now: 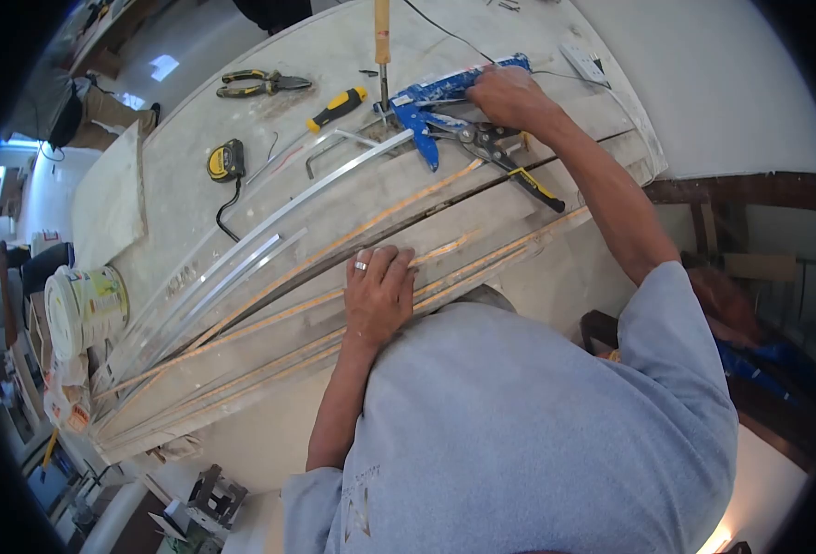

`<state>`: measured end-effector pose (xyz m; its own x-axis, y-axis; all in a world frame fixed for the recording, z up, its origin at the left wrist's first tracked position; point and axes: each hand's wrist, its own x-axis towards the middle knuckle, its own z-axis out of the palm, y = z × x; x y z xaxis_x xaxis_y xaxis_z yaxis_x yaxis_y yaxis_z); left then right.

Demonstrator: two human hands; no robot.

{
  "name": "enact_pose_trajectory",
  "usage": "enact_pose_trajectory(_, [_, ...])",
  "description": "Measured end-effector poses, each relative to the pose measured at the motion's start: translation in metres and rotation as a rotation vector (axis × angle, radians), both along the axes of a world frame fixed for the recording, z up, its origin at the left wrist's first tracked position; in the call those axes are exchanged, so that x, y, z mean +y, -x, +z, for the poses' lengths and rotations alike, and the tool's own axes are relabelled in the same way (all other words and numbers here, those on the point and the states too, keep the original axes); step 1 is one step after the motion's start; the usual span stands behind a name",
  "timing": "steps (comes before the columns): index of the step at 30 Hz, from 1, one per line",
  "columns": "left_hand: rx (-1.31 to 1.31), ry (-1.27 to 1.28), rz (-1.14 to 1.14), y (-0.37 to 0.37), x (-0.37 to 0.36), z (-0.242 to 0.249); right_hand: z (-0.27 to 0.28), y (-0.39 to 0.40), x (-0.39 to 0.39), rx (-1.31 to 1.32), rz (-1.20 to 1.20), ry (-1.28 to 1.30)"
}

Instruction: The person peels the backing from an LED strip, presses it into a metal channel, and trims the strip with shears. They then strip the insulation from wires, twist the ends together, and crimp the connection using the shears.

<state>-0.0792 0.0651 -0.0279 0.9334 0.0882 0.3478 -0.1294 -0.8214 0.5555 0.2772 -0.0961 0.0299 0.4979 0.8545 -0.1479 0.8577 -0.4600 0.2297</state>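
My left hand [378, 294], with a ring on one finger, lies flat across a long, thin strip with an orange-brown face [288, 319] near the table's front edge. Reaching to the far right, my right hand [511, 97] is curled over the barrel of a blue caulking gun [417, 115]; the fingertips are partly hidden. Just below that hand lie snips with black-and-yellow handles [528, 180]. A dark narrow bar [408, 222] runs lengthwise beyond my left hand. Shiny metal strips [242, 263] lie to its left.
On the white table [186, 120] are pliers [262, 84], a yellow-black screwdriver [337, 109], a tape measure [226, 161], a wooden-handled tool [382, 37] and a power strip [583, 65]. A white bucket [85, 309] stands left. Another person's legs [113, 125] show at the upper left.
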Motion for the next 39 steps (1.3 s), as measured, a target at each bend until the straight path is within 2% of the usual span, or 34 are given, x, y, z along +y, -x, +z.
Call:
enact_pose_trajectory(2, [-0.007, 0.005, 0.002, 0.001, 0.001, -0.004, 0.013, 0.001, -0.009, -0.063, 0.111, 0.014])
enact_pose_trajectory(4, [-0.042, 0.011, 0.002, 0.001, -0.001, -0.008, 0.047, 0.027, -0.016, -0.128, 0.060, -0.288])
enact_pose_trajectory(6, [-0.056, 0.035, 0.028, -0.002, -0.001, -0.001, 0.071, 0.058, -0.024, -0.040, -0.025, -0.326])
enact_pose_trajectory(8, [-0.067, 0.048, 0.045, 0.001, 0.001, 0.001, 0.080, 0.085, -0.039, 0.121, 0.005, -0.217])
enact_pose_trajectory(12, [-0.067, 0.039, 0.010, 0.000, 0.002, 0.000, 0.064, 0.144, -0.056, 0.641, 0.076, -0.219])
enact_pose_trajectory(14, [-0.078, 0.051, -0.003, -0.001, 0.004, 0.001, 0.048, 0.164, -0.061, 0.669, 0.156, -0.100])
enact_pose_trajectory(17, [-0.095, 0.058, 0.008, -0.001, 0.003, 0.003, 0.028, 0.190, -0.062, 0.580, 0.135, 0.010])
enact_pose_trajectory(21, [-0.088, 0.067, 0.005, 0.000, 0.003, 0.001, 0.022, 0.202, -0.061, 0.427, 0.065, -0.066])
enact_pose_trajectory(25, [-0.039, 0.063, 0.013, -0.001, 0.003, 0.004, 0.018, 0.199, -0.062, 0.381, 0.047, -0.094])
enact_pose_trajectory(27, [-0.028, 0.063, 0.011, -0.001, 0.004, 0.003, 0.017, 0.200, -0.062, 0.441, -0.019, -0.047])
enact_pose_trajectory(39, [-0.037, 0.060, 0.004, -0.002, 0.004, 0.001, 0.008, 0.203, -0.062, 0.321, 0.088, -0.228])
